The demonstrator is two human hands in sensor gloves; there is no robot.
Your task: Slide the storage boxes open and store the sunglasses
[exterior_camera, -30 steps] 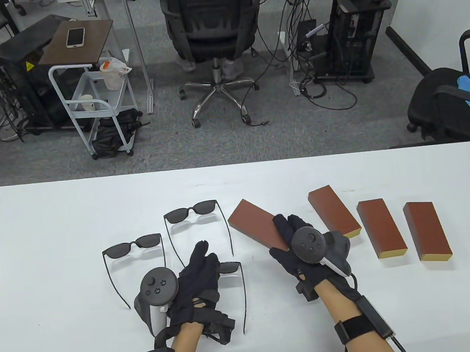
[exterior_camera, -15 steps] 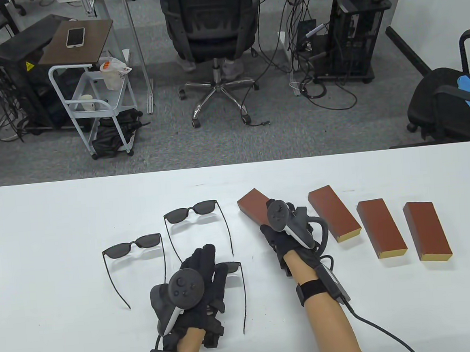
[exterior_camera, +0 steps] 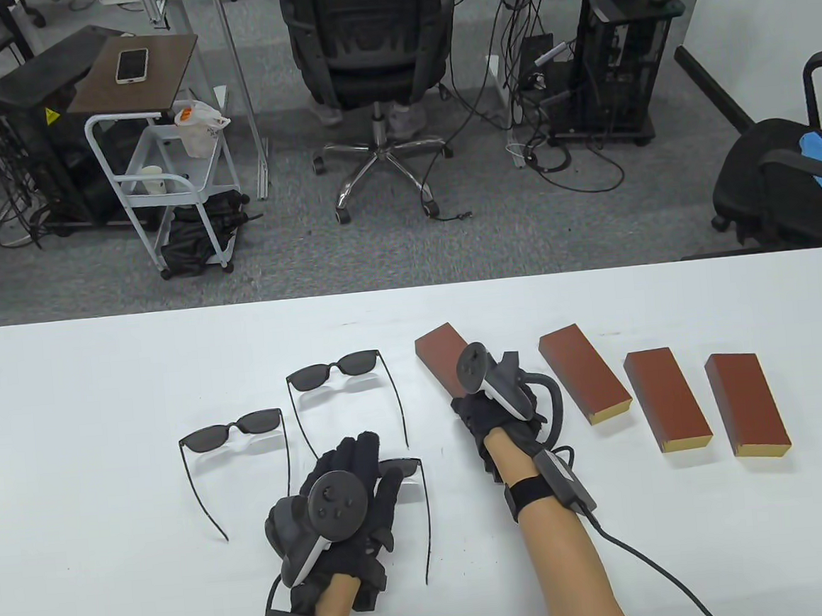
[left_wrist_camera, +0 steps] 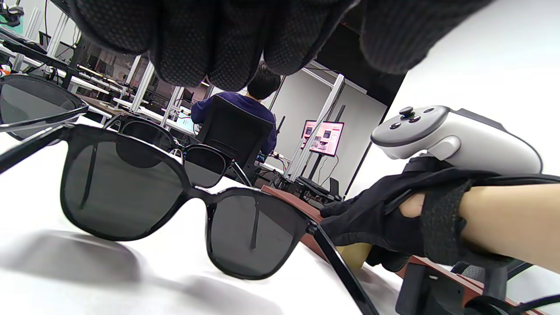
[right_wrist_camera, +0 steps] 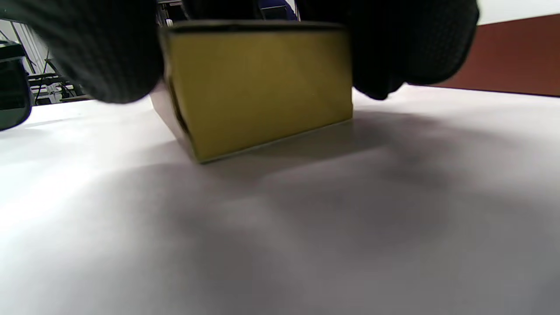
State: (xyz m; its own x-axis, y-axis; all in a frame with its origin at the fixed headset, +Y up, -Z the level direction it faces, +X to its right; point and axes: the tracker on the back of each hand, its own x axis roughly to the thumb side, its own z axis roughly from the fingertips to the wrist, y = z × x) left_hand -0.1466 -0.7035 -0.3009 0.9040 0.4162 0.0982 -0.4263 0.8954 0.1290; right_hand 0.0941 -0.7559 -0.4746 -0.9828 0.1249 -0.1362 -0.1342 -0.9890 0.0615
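The task is barely begun: all four boxes look closed and three sunglasses (exterior_camera: 232,429) lie loose on the desk (exterior_camera: 71,420). The right hand (exterior_camera: 494,415) grasps the leftmost box (exterior_camera: 439,348); the left hand (exterior_camera: 350,483) hovers relaxed over the nearest pair (left_wrist_camera: 183,205).

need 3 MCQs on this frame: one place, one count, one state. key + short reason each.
1. Where is the phone?
A) on the white table
B) on the brown side table
C) on the chair

2. How many brown boxes lie on the white table?
A) three
B) four
C) five

3. What is the right hand doing?
A) gripping a box end
B) resting flat, holding nothing
C) holding sunglasses

Key: B, the phone lies on the brown top behind the table. B, three boxes lie free and the angled box is a fourth. A, the right wrist view shows fingers on both sides of its yellow end.
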